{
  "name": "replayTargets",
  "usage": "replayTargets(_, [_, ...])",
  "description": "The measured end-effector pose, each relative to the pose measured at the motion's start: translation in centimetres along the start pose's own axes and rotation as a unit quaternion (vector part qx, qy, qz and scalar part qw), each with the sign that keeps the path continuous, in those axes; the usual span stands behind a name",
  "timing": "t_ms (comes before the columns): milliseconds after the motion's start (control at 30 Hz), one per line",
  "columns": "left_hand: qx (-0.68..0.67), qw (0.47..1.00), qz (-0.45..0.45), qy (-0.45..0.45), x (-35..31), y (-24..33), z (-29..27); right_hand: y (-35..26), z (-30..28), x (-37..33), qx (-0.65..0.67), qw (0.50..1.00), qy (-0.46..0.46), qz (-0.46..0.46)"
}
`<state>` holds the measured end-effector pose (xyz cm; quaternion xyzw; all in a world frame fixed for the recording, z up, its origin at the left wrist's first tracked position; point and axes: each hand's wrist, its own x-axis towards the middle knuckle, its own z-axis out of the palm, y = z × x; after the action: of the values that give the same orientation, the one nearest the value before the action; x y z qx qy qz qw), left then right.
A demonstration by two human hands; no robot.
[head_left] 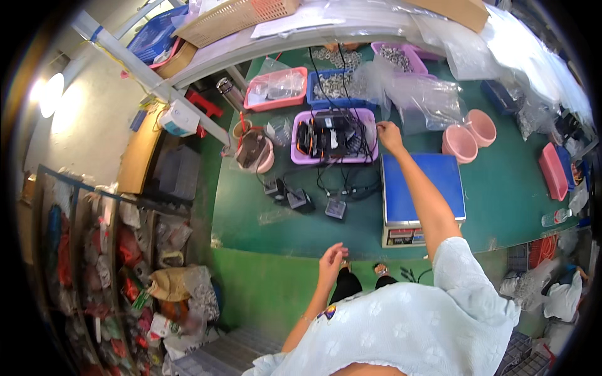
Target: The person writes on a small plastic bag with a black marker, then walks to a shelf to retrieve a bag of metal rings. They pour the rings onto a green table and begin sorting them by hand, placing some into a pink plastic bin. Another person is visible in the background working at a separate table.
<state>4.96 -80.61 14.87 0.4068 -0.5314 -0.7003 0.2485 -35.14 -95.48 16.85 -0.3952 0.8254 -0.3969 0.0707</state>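
My right hand [390, 136] reaches over a blue-topped weighing scale [421, 188] to the right rim of a purple plastic bin [334, 159]. Its fingers are bent closed at that rim. Inside the bin lie black devices with orange edges [311, 139] and tangled black cables [359, 135]. My left hand [331, 262] hangs just in front of the table's near edge, holding nothing, its fingers loosely bent and apart. Between this hand and the bin, black power adapters [300, 200] and a grey-faced adapter [335, 208] rest on the green table [251, 219].
Behind the bin stand a pink tray [276, 105] with plastic bags and a blue tray [339, 102] of small metal parts. Pink pots [459, 145] and clear plastic bags [426, 103] lie right. A shelf [226, 53] overhangs the back. A bottle [555, 217] lies far right.
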Motion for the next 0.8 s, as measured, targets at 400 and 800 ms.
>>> replayTargets(400, [-0.069, 0.993, -0.095, -0.024, 2.4, -0.5, -6.4, -0.9, 4.9, 8.7, -0.36, 0.903, -0.212, 0.101])
replayTargets(800, [-0.094, 0.99, -0.1, -0.016, 5.0, -1.8, -7.2, -0.6, 6.9, 8.4, -0.502, 0.835, -0.226, 0.009])
